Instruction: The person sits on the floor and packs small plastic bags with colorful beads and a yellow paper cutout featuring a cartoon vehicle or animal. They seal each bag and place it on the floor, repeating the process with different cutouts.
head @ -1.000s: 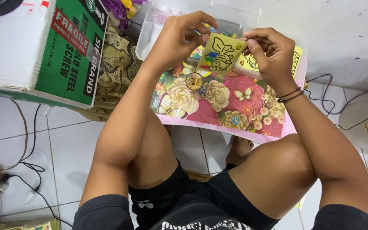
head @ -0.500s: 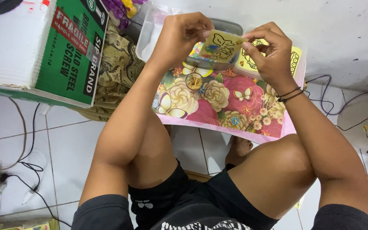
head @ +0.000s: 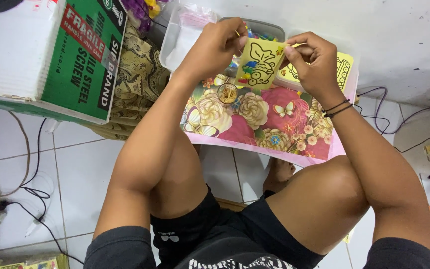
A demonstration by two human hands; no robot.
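hands (head: 269, 55) pinching yellow card (head: 260, 64), floral tray (head: 255, 119)

You are looking down in bright, even daylight: the white floor tiles (head: 75, 164) reflect softly without glare, shadows pool beneath your knees, straight lines bow at the edges, and the yellow card (head: 260, 62) seems slightly motion-blurred.

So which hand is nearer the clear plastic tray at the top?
Left. The left hand is right beside the clear plastic tray; the right hand holds the yellow card farther right.
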